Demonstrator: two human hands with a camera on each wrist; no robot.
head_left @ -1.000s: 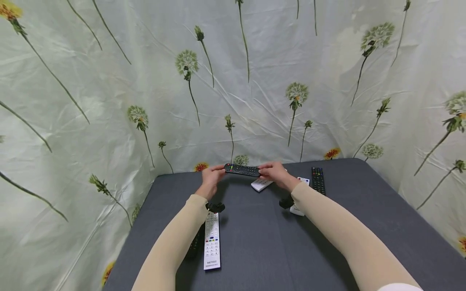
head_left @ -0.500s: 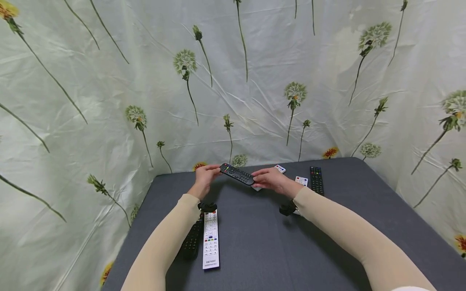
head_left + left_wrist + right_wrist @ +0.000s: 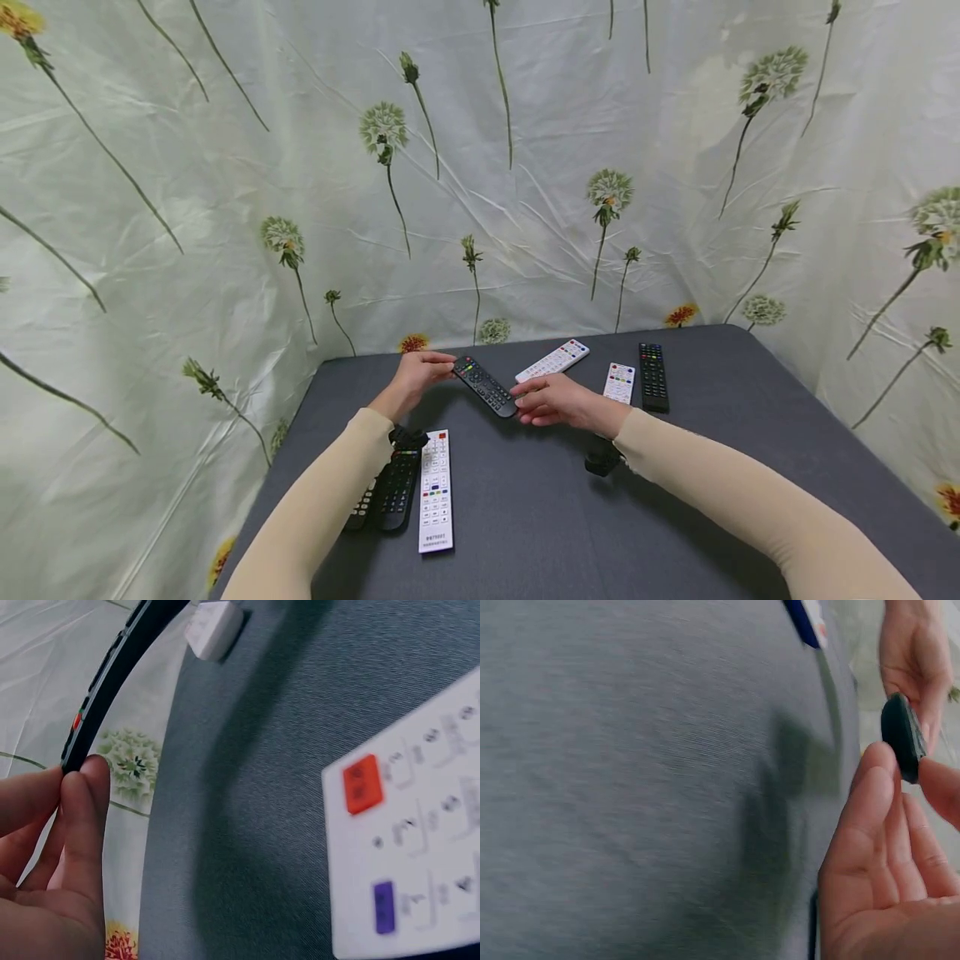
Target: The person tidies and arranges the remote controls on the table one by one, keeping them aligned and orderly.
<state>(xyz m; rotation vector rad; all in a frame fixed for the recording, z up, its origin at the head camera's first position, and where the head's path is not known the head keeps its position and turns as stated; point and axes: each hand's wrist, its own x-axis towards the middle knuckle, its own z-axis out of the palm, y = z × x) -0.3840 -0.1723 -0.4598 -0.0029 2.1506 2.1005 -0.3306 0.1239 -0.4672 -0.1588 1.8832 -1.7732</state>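
A black TV remote control (image 3: 486, 386) with small coloured buttons is held above the dark table, slanting down to the right in the head view. My left hand (image 3: 414, 377) pinches its upper left end; in the left wrist view the thumb and fingertips meet on that end. At the lower right end, my right hand (image 3: 553, 400) grips the remote. The right wrist view has the dark end of the remote (image 3: 901, 739) between that hand's thumb and fingers, with the left hand (image 3: 915, 656) beyond it.
Beneath the left forearm lie a long white remote (image 3: 435, 500) and two black remotes, one (image 3: 397, 492) beside it, the other (image 3: 362, 510) partly covered. Farther back are a white remote (image 3: 553, 361), another white remote (image 3: 619, 383) and a black remote (image 3: 653, 379). Flowered cloth (image 3: 525, 208) hangs behind.
The held remote has turned from nearly level to a slant and come lower, nearer to me. Both hands moved with it, uncovering more of the remotes on the table.
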